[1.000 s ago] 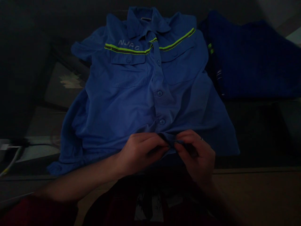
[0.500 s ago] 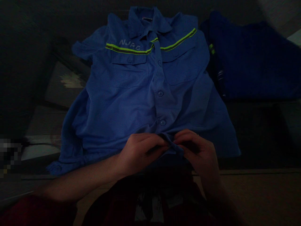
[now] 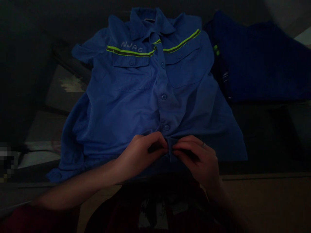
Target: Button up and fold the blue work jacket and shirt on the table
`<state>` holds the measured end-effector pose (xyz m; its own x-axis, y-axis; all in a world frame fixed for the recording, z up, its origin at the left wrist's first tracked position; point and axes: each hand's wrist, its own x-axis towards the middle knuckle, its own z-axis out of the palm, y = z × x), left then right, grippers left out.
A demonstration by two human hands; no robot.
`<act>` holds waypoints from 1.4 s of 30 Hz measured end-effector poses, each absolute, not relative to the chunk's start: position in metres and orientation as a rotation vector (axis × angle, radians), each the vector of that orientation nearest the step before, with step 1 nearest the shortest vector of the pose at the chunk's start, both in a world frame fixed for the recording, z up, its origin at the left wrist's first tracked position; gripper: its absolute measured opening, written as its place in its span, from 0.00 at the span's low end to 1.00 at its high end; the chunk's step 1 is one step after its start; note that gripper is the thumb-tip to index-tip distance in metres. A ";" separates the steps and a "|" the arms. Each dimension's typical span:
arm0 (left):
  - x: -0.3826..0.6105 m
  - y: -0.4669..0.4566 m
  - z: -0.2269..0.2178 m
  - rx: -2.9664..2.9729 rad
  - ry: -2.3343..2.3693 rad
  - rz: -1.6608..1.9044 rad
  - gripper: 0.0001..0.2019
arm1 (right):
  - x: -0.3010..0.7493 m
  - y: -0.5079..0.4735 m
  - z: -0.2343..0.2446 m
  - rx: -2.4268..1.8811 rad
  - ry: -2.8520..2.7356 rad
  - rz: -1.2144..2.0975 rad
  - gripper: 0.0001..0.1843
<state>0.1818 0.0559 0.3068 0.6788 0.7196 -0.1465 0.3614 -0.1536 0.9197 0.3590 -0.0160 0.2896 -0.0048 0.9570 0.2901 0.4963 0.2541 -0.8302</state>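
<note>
The light here is very low, so the main risk, in my judgement, is that you cannot see well what your fingertips hold; the lower end of the front strip [image 3: 170,144] of the blue shirt [image 3: 126,103] is bunched between your two hands, and a small slip there could let the two cloth edges go out of line, or pull the lowest closed button [image 3: 166,127] and wrinkle the front; a hard pull toward you could also drag the whole garment over the near edge of the tabletop [image 3: 267,139], because the hem lies already close to that edge; your left hand [image 3: 141,153] is nearly closed, the thumb and first fingers pinching the cloth on the left side of the strip; your right hand [image 3: 199,161], which carries a ring [image 3: 203,145], is closed in the same narrow pinch on the right side, and the fingertips of both hands almost touch each other; whether a button sits between them I cannot tell, it is hidden and dark; the blue shirt lies flat, face up, collar away from you, with a yellow-green stripe [image 3: 128,51] across the chest and another button [image 3: 163,96] closed higher up; a darker garment [image 3: 255,61] lies just beside it on your right.
</note>
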 end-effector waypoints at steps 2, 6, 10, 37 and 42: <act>0.181 0.058 0.307 1.663 0.860 0.349 0.04 | 0.360 -0.016 0.289 -1.350 -1.680 0.609 0.05; 0.178 0.065 0.308 1.462 0.749 0.256 0.05 | 0.360 -0.017 0.285 -1.306 -1.789 0.510 0.05; 0.177 0.069 0.312 1.395 0.735 0.210 0.06 | 0.359 -0.020 0.280 -1.289 -1.873 0.380 0.06; 0.183 0.063 0.315 1.214 0.803 0.296 0.12 | 0.355 -0.038 0.302 -1.354 -1.942 0.174 0.12; 0.185 0.062 0.312 1.147 0.796 0.309 0.14 | 0.355 -0.042 0.304 -1.327 -1.977 0.197 0.13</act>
<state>0.1849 0.0617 0.3118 0.6934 0.5981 -0.4018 0.1696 0.4064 0.8978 0.3551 -0.0423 0.3040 -0.1966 0.8514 0.4863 0.7387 0.4547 -0.4975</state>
